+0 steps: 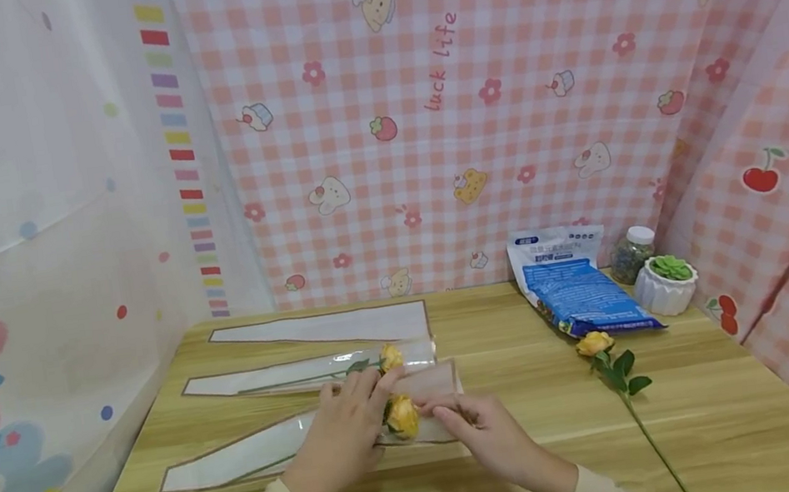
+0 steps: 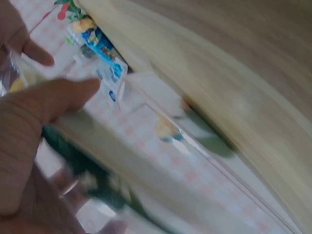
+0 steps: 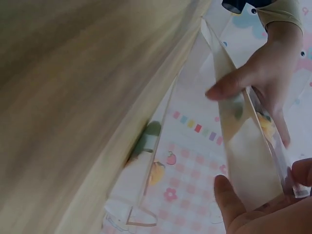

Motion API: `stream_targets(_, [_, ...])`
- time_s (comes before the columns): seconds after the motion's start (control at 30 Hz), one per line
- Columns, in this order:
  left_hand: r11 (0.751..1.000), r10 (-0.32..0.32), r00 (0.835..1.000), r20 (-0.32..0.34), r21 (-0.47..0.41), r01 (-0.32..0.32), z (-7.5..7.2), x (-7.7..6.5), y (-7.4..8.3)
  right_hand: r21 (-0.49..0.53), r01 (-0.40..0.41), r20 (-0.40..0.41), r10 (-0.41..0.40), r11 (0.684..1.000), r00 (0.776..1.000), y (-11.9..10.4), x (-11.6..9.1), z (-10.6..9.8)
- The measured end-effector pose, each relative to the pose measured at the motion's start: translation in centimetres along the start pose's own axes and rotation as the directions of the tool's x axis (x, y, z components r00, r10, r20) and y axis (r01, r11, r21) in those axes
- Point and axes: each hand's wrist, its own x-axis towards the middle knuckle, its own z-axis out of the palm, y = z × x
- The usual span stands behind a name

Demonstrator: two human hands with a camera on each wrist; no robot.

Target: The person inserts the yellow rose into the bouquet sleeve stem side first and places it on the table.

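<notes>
A clear-and-white flower sleeve [image 1: 271,446] with a brown edge lies nearest the person, holding a yellow rose [image 1: 403,417]. My left hand [image 1: 341,434] grips this sleeve around its middle, just left of the bloom; the left wrist view shows the thumb [image 2: 68,97] along its edge. At the wide end, my right hand [image 1: 493,438] pinches the rim, and in the right wrist view thumb and fingers sit on either side of the sleeve [image 3: 251,168]. Just beyond, a second sleeve [image 1: 220,383] contains another yellow rose [image 1: 391,356], partly covered by the left fingers.
A flat sleeve [image 1: 375,323] without a flower lies at the back of the table [image 1: 507,398]. To the right are a loose yellow rose [image 1: 595,342], a blue-and-white bag [image 1: 582,287], a lidded jar [image 1: 632,256] and a white succulent pot [image 1: 666,290]. Patterned curtains [image 1: 376,114] surround the table.
</notes>
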Motion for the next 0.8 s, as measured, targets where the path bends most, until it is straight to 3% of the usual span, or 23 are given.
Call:
stream_targets(0.13, [0.999,-0.034,0.995,0.096,-0.029,0.037,0.0,-1.0,-1.5,0.021,-0.074,0.007,0.074,0.997,0.997,0.4,0.0,-0.3])
stream_targets(0.3, [0.993,-0.101,0.972,0.211,-0.036,0.111,-0.3,-2.2,-3.7,0.046,-0.143,0.058,0.140,0.989,0.988,1.1,0.1,-0.6])
stream_targets(0.43, [0.980,-0.146,0.942,0.301,-0.083,0.179,-0.7,-2.9,-5.1,0.084,-0.202,0.106,0.193,0.976,0.975,1.6,0.4,-0.9])
stream_targets(0.57, [0.953,-0.184,0.902,0.392,-0.153,0.261,-0.8,-3.5,-6.0,0.061,-0.253,0.137,0.243,0.965,0.960,2.4,0.9,-0.9])
stream_targets(0.67, [0.936,-0.187,0.882,0.432,-0.194,0.294,-0.6,-3.9,-6.6,0.048,-0.288,0.161,0.277,0.957,0.947,3.3,1.3,-0.8])
stream_targets(0.8, [0.931,-0.181,0.878,0.443,-0.210,0.298,-0.3,-4.5,-7.5,0.034,-0.307,0.194,0.295,0.951,0.935,4.4,1.8,-1.0])
